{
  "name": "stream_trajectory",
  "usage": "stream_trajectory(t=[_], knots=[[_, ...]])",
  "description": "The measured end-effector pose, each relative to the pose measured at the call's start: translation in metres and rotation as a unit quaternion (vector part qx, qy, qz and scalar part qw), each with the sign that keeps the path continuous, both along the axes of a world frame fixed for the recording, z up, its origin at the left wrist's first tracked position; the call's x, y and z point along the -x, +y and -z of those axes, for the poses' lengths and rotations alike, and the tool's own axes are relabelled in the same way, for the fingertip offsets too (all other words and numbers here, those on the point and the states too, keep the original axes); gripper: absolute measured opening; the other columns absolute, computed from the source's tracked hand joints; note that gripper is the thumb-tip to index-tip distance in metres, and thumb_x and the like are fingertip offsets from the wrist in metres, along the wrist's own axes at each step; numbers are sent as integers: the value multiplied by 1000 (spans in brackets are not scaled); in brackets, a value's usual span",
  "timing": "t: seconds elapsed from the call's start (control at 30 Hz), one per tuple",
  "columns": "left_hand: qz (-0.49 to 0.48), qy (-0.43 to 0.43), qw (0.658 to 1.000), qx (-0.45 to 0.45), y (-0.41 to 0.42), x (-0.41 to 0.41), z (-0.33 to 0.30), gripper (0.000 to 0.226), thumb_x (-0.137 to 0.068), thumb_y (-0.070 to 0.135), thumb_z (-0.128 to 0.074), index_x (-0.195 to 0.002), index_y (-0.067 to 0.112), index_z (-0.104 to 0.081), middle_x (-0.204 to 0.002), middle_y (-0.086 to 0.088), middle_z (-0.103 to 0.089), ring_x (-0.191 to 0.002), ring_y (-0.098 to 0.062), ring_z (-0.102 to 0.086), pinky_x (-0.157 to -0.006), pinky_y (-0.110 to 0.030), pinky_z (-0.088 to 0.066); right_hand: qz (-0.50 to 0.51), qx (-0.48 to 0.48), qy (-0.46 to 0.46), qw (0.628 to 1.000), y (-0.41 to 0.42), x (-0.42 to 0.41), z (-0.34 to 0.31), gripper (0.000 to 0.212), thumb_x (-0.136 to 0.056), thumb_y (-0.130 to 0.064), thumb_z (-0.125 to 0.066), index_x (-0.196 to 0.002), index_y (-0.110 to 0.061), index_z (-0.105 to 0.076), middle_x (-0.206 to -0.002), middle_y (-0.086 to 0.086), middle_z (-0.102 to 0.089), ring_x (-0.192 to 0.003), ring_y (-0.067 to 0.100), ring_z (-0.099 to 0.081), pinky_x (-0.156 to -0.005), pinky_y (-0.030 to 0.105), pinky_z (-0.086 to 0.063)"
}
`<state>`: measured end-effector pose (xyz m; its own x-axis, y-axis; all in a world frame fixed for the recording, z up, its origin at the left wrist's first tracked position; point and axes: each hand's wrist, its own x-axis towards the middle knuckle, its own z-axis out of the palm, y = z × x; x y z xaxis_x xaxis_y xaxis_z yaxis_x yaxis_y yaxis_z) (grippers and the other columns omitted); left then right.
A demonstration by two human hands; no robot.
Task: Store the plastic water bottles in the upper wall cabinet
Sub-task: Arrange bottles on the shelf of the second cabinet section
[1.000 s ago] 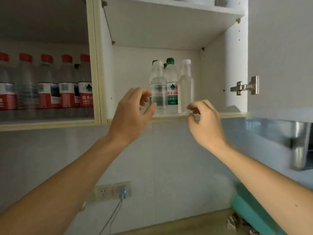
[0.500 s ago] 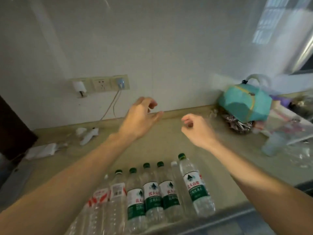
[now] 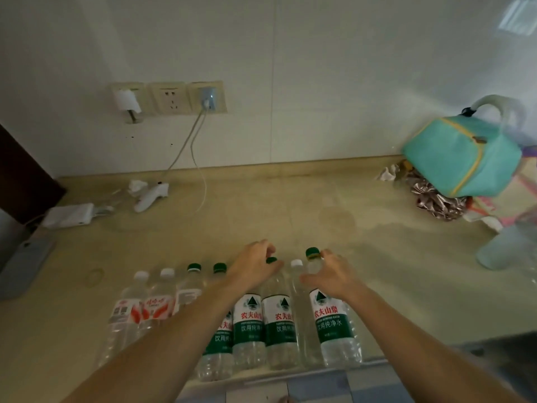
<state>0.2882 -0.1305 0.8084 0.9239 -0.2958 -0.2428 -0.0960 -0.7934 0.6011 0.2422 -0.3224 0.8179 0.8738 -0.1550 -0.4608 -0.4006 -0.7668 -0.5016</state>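
Several plastic water bottles stand in a row along the front edge of the beige counter (image 3: 290, 205). My left hand (image 3: 252, 270) curls over the neck of a green-label bottle (image 3: 279, 321) in the middle of the row, its green cap showing between the fingers. My right hand (image 3: 329, 274) wraps thumb and fingers round the neck of the rightmost green-label bottle (image 3: 332, 321). Between those two stands a clear white-capped bottle (image 3: 297, 264). Further left are more green-capped bottles (image 3: 194, 268) and red-label bottles (image 3: 155, 306). The wall cabinet is out of view.
A teal bag (image 3: 462, 161) sits on crumpled foil (image 3: 430, 199) at the right back. A pale blue cup (image 3: 499, 248) stands right of the bottles. Wall sockets (image 3: 171, 97) feed a cable down to a white device (image 3: 151, 196) and a white charger (image 3: 69, 215) at left.
The view swung down from the open cabinet to the counter. Both hands dropped from the cabinet shelf onto the necks of two bottles in the row.
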Motion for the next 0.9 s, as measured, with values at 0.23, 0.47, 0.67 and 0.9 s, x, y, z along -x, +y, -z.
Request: stream_trajectory(t=[0.23,0.47,0.67,0.9], knots=[[-11,10,1000,10,-42,-22,11,39,-99,36,-64,-131,15,-59,-125,-2,-65,-103,-14,-60,-86,-29,-50,42,-161,2,986,-41,-11,-28,18,-84,-25,-73,-94,-10,-70,-86,10,-77,-67,20,-75,-59,32,-59],[55,67,995,-51,-104,-26,33,50,-97,52,-60,-135,20,-53,-129,-4,-65,-109,-22,-63,-97,-41,-52,46,-137,-17,989,-96,-3,-39,26,-86,-22,-73,-103,-3,-68,-94,14,-75,-81,27,-76,-71,41,-62],[91,39,977,-189,-134,-24,50,61,-96,70,-43,-132,21,-51,-122,-2,-66,-116,-26,-59,-105,-48,-32,94,-130,-100,982,-124,13,-8,19,-83,-24,-79,-99,-23,-68,-87,-4,-70,-78,15,-68,-66,30,-54],[25,77,976,-204,-159,-26,57,23,-101,30,-45,-104,16,-62,-104,-6,-69,-107,-28,-60,-105,-46,-33,86,-122,-107,983,-128,18,17,57,-81,-32,-81,-133,-31,-57,-112,-4,-56,-99,20,-61,-88,48,-57]])
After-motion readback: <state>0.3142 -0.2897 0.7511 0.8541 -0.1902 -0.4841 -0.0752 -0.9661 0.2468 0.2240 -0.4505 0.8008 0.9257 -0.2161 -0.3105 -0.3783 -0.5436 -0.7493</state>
